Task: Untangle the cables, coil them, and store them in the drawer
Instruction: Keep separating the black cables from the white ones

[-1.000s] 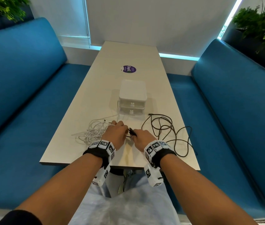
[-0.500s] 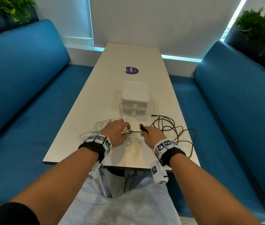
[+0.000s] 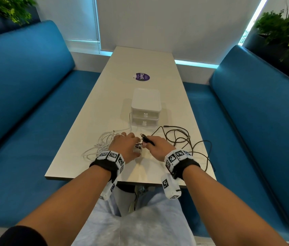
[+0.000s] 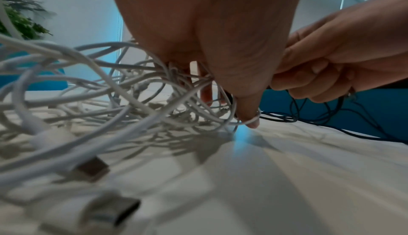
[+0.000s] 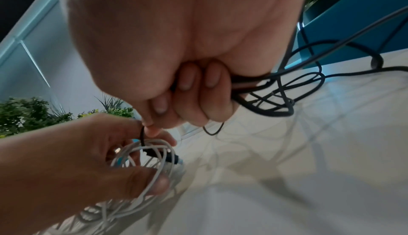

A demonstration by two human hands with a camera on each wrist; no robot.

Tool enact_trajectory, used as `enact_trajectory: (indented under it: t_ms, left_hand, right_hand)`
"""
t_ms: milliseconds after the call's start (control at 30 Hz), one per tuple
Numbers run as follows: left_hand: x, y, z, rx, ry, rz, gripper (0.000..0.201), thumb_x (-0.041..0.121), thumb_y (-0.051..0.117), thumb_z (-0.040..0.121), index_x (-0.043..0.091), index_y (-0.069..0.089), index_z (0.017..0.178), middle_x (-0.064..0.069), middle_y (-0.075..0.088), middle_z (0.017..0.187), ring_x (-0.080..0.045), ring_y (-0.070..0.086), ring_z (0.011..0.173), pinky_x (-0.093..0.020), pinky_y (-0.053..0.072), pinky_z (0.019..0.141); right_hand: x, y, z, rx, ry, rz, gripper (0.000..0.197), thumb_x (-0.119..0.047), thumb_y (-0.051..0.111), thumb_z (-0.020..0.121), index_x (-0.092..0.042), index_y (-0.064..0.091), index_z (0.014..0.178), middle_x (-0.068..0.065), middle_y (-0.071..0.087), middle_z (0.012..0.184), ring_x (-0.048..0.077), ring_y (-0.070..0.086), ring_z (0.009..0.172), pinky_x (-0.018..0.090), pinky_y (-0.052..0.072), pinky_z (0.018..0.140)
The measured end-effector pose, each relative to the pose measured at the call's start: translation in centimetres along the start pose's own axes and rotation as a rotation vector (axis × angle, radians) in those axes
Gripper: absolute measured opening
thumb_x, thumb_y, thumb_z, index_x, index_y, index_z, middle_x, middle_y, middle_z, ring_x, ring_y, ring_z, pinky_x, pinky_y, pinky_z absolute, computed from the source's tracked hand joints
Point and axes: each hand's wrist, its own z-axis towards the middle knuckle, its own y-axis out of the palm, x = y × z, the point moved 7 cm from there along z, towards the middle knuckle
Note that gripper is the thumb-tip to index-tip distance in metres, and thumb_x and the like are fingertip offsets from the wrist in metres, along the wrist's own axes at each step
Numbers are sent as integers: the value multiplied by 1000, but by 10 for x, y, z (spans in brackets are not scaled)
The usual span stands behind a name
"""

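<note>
Left of the drawer box (image 3: 146, 107), white cables (image 3: 103, 141) lie heaped; the left hand (image 3: 126, 145) holds a bunch of their loops in curled fingers. The right hand (image 3: 155, 145), fist closed on the black cable (image 3: 184, 139), has swung back toward the left hand after drawing away half a second ago, so the two colours are still threaded together and separation is unfinished. Right of the box, black loops reach the table (image 3: 157, 64) edge; bare room lies beyond the box.
</note>
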Motion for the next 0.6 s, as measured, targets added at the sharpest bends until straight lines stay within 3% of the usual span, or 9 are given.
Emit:
enact_trajectory:
  t_ms: [167, 267, 367, 467, 600]
  left_hand:
    - [-10, -2, 1, 8, -18, 140, 37, 46, 55, 89, 23, 63, 117, 2, 55, 112, -28, 50, 109, -43, 37, 94]
    - [-13, -2, -2, 3, -56, 234, 37, 48, 53, 89, 22, 63, 113, 0, 56, 112, -29, 51, 108, -46, 34, 96]
    - [-9, 0, -4, 4, -48, 193, 38, 46, 50, 91, 22, 58, 120, -2, 54, 119, -30, 49, 113, -47, 32, 99]
    - [-20, 1, -7, -5, -86, 192, 41, 45, 48, 91, 24, 55, 126, -4, 52, 124, -31, 48, 116, -49, 30, 102]
    - [-35, -1, -11, -15, -120, 161, 44, 46, 47, 93, 23, 51, 130, -7, 49, 127, -32, 47, 116, -48, 35, 102]
  right_hand:
    - [17, -9, -3, 6, 86, 15, 19, -23, 45, 98, -25, 62, 89, -9, 57, 76, 12, 54, 70, 29, 39, 68]
    - [35, -6, -7, 14, 179, 0, 20, -24, 43, 99, -27, 61, 91, -1, 62, 86, 17, 57, 73, 29, 43, 67]
    - [46, -1, -11, 35, 251, -69, 20, -22, 42, 98, -26, 61, 95, 4, 66, 95, 23, 62, 83, 31, 47, 72]
    - [58, -10, -16, 115, 341, -109, 24, -22, 42, 100, -18, 63, 112, 9, 66, 103, 28, 62, 91, 34, 50, 78]
    - [83, -31, -29, 187, 467, -285, 27, -26, 44, 97, -20, 63, 115, 5, 66, 100, 24, 62, 84, 34, 54, 76]
